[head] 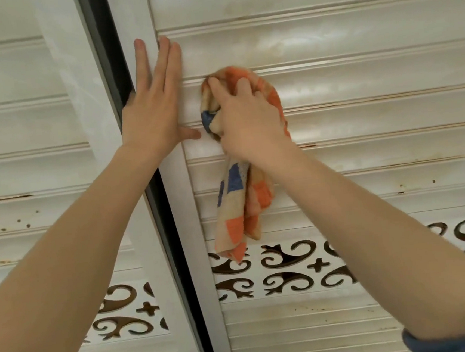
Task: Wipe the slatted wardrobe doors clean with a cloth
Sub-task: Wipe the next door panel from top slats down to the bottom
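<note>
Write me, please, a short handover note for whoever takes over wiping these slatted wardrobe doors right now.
Left hand: open, pressed flat against the right door's frame.
Right hand: grips the checked cloth, bunched against the right door's slats near their left end; the cloth's tail hangs down.
Done: hard to tell; the slats around the cloth show smears but no specks.
Left: brown specks on the right door's lower slats, similar marks on the left door, and probably the scroll-cut band below.
</note>
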